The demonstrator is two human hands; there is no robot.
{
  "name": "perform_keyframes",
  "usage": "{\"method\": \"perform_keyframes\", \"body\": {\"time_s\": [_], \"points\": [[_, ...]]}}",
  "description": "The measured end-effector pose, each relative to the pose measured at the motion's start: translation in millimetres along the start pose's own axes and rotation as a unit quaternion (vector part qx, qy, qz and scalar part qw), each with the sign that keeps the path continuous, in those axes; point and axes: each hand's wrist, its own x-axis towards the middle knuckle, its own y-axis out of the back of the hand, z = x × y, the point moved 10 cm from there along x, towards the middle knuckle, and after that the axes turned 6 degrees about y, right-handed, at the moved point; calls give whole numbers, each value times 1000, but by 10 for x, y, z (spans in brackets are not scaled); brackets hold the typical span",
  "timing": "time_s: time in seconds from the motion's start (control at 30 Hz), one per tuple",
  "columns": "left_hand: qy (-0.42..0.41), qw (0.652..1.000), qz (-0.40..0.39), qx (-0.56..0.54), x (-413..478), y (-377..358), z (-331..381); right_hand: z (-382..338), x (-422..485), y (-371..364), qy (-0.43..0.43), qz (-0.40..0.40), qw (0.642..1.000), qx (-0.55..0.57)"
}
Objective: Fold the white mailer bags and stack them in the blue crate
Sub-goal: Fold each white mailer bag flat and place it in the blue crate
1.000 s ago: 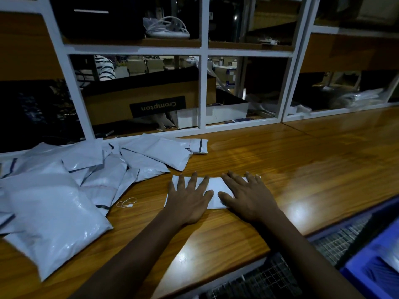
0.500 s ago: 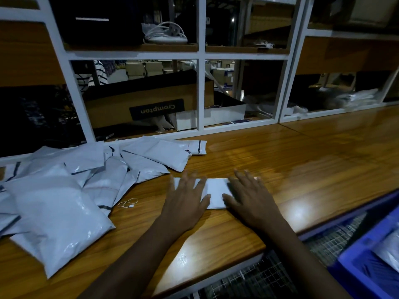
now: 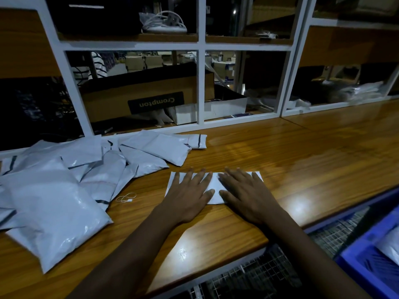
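Wooden counter [image 3: 280, 160]: left hand [image 3: 189, 196], right hand [image 3: 248, 194] press folded mailer bag [image 3: 213, 184] flat, fingers straight, released.

- The left hand [image 3: 190, 196] lies flat on the left half of the folded white mailer bag [image 3: 213, 182]. Its palm faces down and its fingers are straight and spread a little.
- The right hand [image 3: 248, 196] lies flat on the right half of the bag, palm down, fingers straight.
- The two thumbs [image 3: 209, 192] point at each other over the middle of the bag and almost touch.
- The bare left arm [image 3: 129, 244] and right arm [image 3: 302, 244] reach in from the near side of the bag.
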Motion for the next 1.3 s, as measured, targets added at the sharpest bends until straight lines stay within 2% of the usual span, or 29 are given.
{"method": "perform_keyframes", "body": {"time_s": [0.1,0.23,0.33,0.43,0.53,0.7,0.93,1.07,1.3], "points": [[13,998,-39,-50,61,-70,-12,3,41,-98,8,-33,999,-30],[74,996,-50,-31,80,-103,-194,131,29,-117,-53,-32,998,-22],[119,992,-34,-12,25,-112,-297,239,-60,-96,-112,-11,994,-4],[148,988,32,-32,-94,8,-381,237,-125,-41,-119,10,993,-5],[144,985,90,-32,-184,152,-417,94,-163,26,-67,14,997,37],[145,984,88,-45,-187,193,-405,67,-155,143,-55,-9,998,12],[146,984,87,-53,-193,194,-367,179,129,-11,-16,-155,986,60],[142,982,102,-77,-186,230,-324,209,149,150,-37,-114,991,67],[90,974,182,-101,-110,420,-87,294,-14,239,-51,-73,996,-26]]}}
